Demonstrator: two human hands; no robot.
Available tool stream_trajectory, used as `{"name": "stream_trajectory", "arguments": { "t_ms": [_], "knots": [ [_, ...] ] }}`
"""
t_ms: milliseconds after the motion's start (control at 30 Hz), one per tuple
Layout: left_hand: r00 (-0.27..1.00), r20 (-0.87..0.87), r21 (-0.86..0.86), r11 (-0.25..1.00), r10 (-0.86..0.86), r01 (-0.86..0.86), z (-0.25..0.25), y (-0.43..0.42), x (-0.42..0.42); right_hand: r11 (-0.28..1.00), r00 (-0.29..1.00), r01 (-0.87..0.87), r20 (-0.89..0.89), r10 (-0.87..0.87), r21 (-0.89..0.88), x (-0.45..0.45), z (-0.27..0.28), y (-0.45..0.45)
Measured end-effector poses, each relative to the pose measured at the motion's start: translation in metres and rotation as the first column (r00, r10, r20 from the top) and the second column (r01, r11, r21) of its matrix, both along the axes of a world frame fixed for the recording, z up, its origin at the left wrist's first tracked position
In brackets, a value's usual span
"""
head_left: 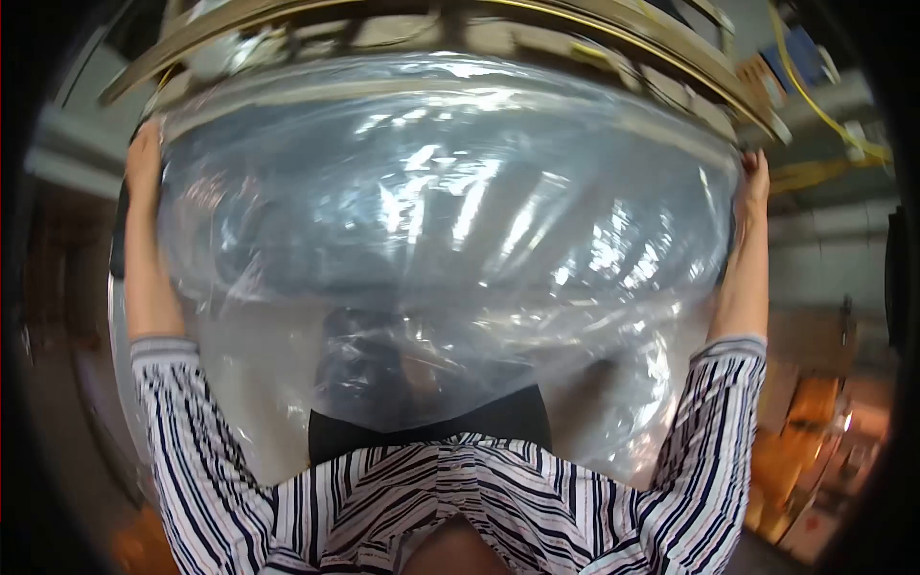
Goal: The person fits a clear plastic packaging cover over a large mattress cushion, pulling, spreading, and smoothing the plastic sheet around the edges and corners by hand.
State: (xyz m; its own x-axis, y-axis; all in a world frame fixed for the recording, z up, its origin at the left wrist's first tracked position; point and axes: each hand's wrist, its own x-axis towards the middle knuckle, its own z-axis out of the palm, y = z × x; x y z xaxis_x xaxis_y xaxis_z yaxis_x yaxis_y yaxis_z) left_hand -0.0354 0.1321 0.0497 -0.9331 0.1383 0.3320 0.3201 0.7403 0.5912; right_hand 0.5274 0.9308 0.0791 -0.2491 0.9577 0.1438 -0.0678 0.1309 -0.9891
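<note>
A large sheet of clear, shiny plastic point(450, 201) spreads across the middle of the head view, with a dark grey, wide shape showing through it. My left hand point(146, 146) is at its upper left edge, with the fingers curled and closed at the side. On the opposite side, my right hand point(755, 172) is closed at the upper right edge of the plastic. Both arms reach forward, one along each side. The plastic hangs down close to my body, over a black surface. What lies under it is blurred by glare.
A long wooden frame point(537, 17) crosses the top behind the plastic. At the upper right are a yellow cable point(792, 72) and a blue object point(798, 59). Orange and brown items point(815, 401) stand at the lower right.
</note>
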Motion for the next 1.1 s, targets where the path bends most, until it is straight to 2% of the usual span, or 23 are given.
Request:
{"name": "stream_trajectory", "arguments": {
  "t_ms": [33, 67, 100, 133, 167, 200, 267, 300, 400, 467, 500, 533, 567, 633, 733, 767, 800, 867, 933, 1000, 1033, 1067, 1100],
  "knots": [
    [0.991, -0.07, -0.004, 0.994, -0.11, 0.11, -0.008, -0.017, -0.015, 0.959, 0.968, -0.185, -0.21, 0.139, -0.217, 0.021, 0.008, 0.019],
    [0.989, -0.058, 0.088, 0.986, -0.134, 0.139, -0.014, -0.039, -0.035, 0.925, 0.95, -0.196, -0.298, 0.096, -0.325, 0.028, 0.038, -0.028],
    [0.993, -0.087, 0.091, 0.992, -0.074, 0.082, -0.001, -0.046, -0.025, 0.95, 0.943, -0.186, -0.319, 0.1, -0.252, 0.048, 0.041, -0.026],
    [0.914, -0.374, -0.339, 0.94, -0.155, 0.021, -0.014, -0.107, -0.082, 0.985, 0.958, -0.131, -0.269, 0.097, -0.11, 0.066, 0.044, -0.04],
    [0.985, -0.164, -0.147, 0.986, 0.049, -0.073, -0.007, -0.118, -0.079, 0.996, 0.972, -0.091, -0.218, 0.09, 0.004, 0.088, 0.042, -0.063],
    [0.98, -0.19, -0.142, 0.986, 0.059, -0.087, 0.012, -0.115, -0.035, 0.988, 0.98, -0.08, -0.17, 0.102, 0.129, 0.102, 0.043, -0.094],
    [0.992, -0.072, -0.408, 0.905, 0.103, -0.124, -0.005, -0.222, -0.078, 0.95, 0.996, -0.06, 0.077, 0.038, 0.306, 0.14, 0.02, -0.156],
    [0.96, -0.078, -0.529, 0.806, 0.268, -0.268, -0.009, -0.265, -0.084, 0.96, 0.99, -0.067, 0.137, 0.03, 0.273, 0.164, -0.005, -0.179],
    [0.763, -0.029, -0.61, 0.594, 0.645, -0.525, 0.003, -0.318, -0.072, 0.965, 0.865, -0.179, 0.497, 0.062, 0.191, 0.204, -0.084, -0.273],
    [0.846, -0.072, -0.76, 0.521, 0.528, -0.39, 0.036, -0.232, -0.027, 0.951, 0.659, -0.295, 0.699, 0.276, -0.097, 0.2, -0.116, -0.33],
    [0.87, -0.133, -0.813, 0.45, 0.475, -0.37, 0.056, -0.155, 0.014, 0.948, 0.695, -0.313, 0.668, 0.265, -0.05, 0.191, -0.139, -0.353],
    [0.949, -0.217, -0.693, 0.649, 0.229, -0.315, 0.033, -0.154, -0.016, 0.943, 0.726, -0.332, 0.637, 0.261, -0.008, 0.184, -0.166, -0.372],
    [0.995, -0.092, -0.5, 0.866, -0.042, -0.01, 0.008, -0.141, -0.06, 0.963, 0.772, -0.267, 0.603, 0.199, 0.024, 0.17, -0.184, -0.387],
    [0.872, 0.071, -0.308, 0.821, -0.484, 0.48, 0.032, 0.044, 0.061, 0.988, 0.885, -0.152, 0.44, 0.15, -0.031, 0.143, -0.206, -0.396],
    [0.742, 0.074, -0.322, 0.688, -0.666, 0.65, 0.046, 0.207, 0.205, 0.844, 0.977, -0.197, -0.17, 0.128, -0.498, 0.11, -0.204, -0.386],
    [0.718, 0.034, -0.259, 0.688, -0.695, 0.678, 0.041, 0.238, 0.235, 0.776, 0.959, -0.146, -0.281, -0.042, -0.614, 0.096, -0.172, -0.388],
    [0.687, 0.036, -0.171, 0.673, -0.726, 0.72, 0.029, 0.263, 0.246, 0.769, 0.935, -0.135, -0.338, -0.11, -0.624, 0.096, -0.176, -0.383],
    [0.661, -0.197, -0.274, 0.688, -0.724, 0.672, 0.012, 0.295, 0.265, 0.748, 0.868, -0.112, -0.431, -0.246, -0.654, 0.115, -0.188, -0.361],
    [0.608, -0.193, -0.139, 0.635, -0.77, 0.76, 0.004, 0.303, 0.26, 0.776, 0.902, -0.022, -0.347, -0.256, -0.631, 0.14, -0.15, -0.33],
    [0.572, -0.189, -0.066, 0.591, -0.798, 0.804, 0.001, 0.302, 0.257, 0.909, 0.938, 0.295, -0.094, -0.335, -0.295, 0.183, -0.132, -0.271],
    [0.561, -0.185, -0.06, 0.579, -0.807, 0.813, 0.001, 0.301, 0.257, 0.921, 0.919, 0.345, 0.134, -0.371, 0.181, 0.193, -0.097, -0.252],
    [0.547, -0.183, -0.054, 0.564, -0.817, 0.824, 0.003, 0.301, 0.257, 0.786, 0.77, 0.285, 0.358, -0.528, 0.548, 0.205, -0.059, -0.222],
    [0.498, -0.23, -0.226, 0.544, -0.836, 0.808, 0.012, 0.3, 0.269, 0.684, 0.676, 0.322, 0.347, -0.65, 0.654, 0.204, -0.024, -0.199]
  ]
}}
